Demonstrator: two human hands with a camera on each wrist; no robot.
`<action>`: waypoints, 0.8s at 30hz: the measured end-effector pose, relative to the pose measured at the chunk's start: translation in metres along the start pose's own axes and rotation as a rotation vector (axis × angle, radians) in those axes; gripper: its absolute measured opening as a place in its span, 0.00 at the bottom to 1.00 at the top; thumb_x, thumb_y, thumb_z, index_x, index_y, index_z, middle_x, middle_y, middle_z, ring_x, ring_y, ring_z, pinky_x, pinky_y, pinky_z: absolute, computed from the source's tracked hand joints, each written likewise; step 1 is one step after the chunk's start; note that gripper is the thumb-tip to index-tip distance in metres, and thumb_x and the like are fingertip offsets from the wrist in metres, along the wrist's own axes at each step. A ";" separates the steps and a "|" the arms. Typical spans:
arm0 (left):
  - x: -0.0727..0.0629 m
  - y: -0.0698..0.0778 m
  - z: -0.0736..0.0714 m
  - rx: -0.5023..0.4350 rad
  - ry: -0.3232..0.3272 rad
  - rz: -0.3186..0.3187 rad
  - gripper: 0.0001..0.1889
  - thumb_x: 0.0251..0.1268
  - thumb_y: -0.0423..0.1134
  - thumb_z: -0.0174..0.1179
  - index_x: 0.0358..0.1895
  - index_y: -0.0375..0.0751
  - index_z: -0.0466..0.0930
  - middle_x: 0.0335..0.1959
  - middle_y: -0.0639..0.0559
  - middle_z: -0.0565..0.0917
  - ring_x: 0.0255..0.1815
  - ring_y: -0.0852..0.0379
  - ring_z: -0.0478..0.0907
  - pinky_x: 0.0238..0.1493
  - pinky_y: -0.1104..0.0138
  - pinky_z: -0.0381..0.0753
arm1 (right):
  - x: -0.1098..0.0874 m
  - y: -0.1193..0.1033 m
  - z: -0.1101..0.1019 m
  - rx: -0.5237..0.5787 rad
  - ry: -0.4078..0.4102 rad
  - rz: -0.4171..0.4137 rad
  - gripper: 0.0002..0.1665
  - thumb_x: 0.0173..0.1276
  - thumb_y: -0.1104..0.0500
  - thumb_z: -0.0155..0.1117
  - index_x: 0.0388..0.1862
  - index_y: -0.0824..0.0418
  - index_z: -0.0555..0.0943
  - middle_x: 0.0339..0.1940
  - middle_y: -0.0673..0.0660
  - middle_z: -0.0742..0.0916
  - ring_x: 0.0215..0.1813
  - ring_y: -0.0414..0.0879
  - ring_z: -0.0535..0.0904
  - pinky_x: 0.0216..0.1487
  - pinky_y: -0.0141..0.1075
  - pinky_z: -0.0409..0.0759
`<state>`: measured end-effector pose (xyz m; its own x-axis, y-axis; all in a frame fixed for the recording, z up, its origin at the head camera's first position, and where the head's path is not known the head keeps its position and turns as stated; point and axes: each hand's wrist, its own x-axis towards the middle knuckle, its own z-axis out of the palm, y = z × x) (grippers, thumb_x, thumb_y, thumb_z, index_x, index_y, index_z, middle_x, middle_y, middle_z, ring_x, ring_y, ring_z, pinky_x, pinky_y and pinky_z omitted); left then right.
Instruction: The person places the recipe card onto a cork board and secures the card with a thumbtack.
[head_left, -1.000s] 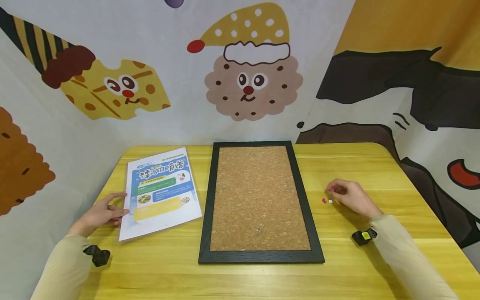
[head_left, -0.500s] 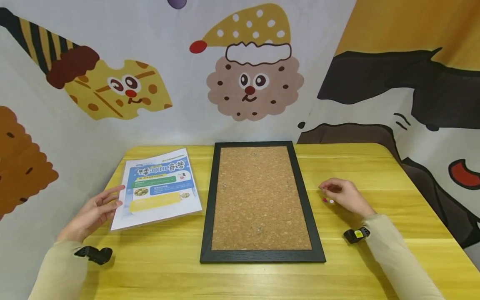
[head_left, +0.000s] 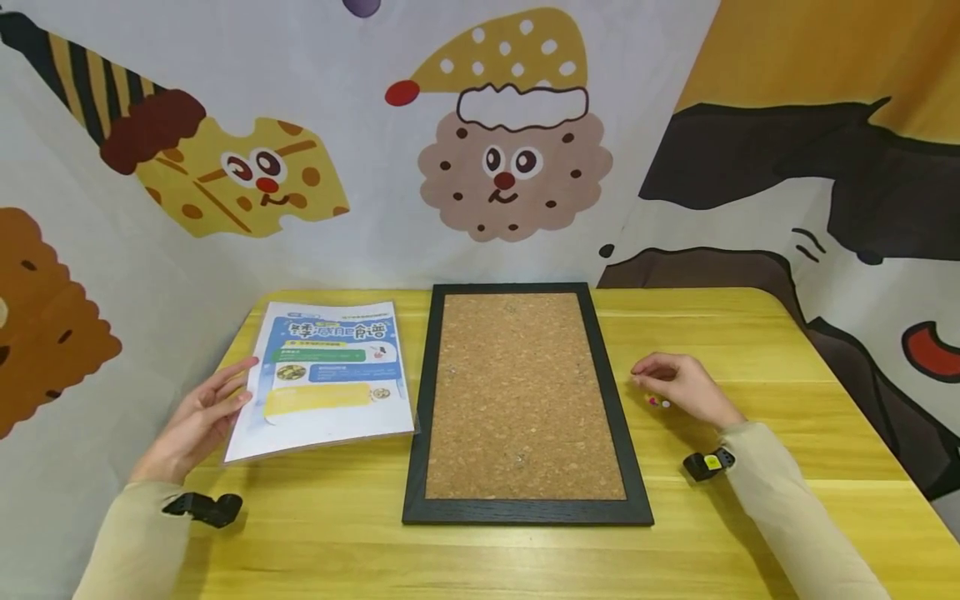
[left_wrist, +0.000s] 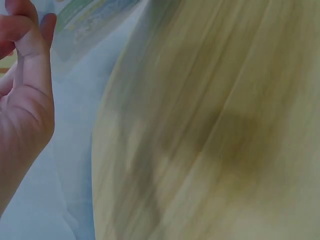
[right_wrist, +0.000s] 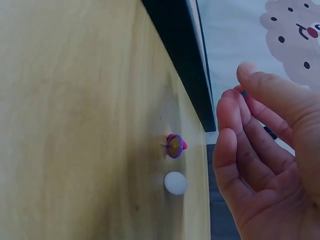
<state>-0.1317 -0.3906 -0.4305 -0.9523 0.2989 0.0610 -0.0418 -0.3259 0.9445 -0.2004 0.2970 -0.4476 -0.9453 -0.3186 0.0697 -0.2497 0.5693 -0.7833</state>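
My left hand (head_left: 198,421) pinches the left edge of a laminated printed sheet (head_left: 330,367), whose near left corner is lifted off the table. The sheet's right edge reaches the black frame of a corkboard (head_left: 525,400). In the left wrist view the hand (left_wrist: 27,100) is cut off at the edge, with part of the clear sheet (left_wrist: 100,20) behind it. My right hand (head_left: 686,387) hovers right of the corkboard, thumb and finger pinched together. A bit of blue thumbtack (right_wrist: 243,93) shows between them. Below lie a pink-and-purple thumbtack (right_wrist: 175,145) and a white thumbtack (right_wrist: 175,183).
The corkboard lies flat in the middle of the yellow wood-grain table (head_left: 330,542). Small clear pins (head_left: 521,457) show on the cork. A cloth backdrop (head_left: 360,250) with cartoon prints hangs right behind the table's far edge.
My left hand has raised the sheet's near left side and shifted it right, turning it straighter, up to the corkboard's frame. My right hand has moved left from beside the thumbtacks toward the board.
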 end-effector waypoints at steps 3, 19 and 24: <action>0.003 0.001 0.007 -0.066 -0.008 0.010 0.27 0.74 0.21 0.38 0.70 0.46 0.64 0.58 0.52 0.79 0.50 0.55 0.81 0.43 0.63 0.82 | 0.000 -0.002 0.000 0.010 -0.002 0.022 0.15 0.67 0.55 0.67 0.44 0.65 0.83 0.37 0.59 0.87 0.31 0.51 0.82 0.28 0.38 0.78; 0.028 0.008 0.059 -0.029 -0.038 0.079 0.27 0.72 0.19 0.41 0.69 0.44 0.64 0.58 0.52 0.78 0.51 0.56 0.80 0.44 0.66 0.81 | 0.002 -0.030 0.003 0.067 0.111 -0.039 0.08 0.67 0.66 0.65 0.41 0.71 0.82 0.37 0.66 0.86 0.36 0.60 0.81 0.32 0.38 0.79; 0.039 0.003 0.073 -0.038 -0.061 0.083 0.27 0.72 0.19 0.41 0.70 0.43 0.64 0.59 0.51 0.77 0.51 0.55 0.80 0.45 0.66 0.81 | 0.001 -0.037 0.005 0.053 0.128 -0.035 0.10 0.68 0.62 0.65 0.42 0.70 0.83 0.39 0.62 0.86 0.37 0.55 0.82 0.35 0.35 0.79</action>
<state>-0.1473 -0.3144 -0.4018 -0.9329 0.3230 0.1590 0.0239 -0.3850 0.9226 -0.1913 0.2720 -0.4217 -0.9562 -0.2360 0.1733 -0.2746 0.5172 -0.8106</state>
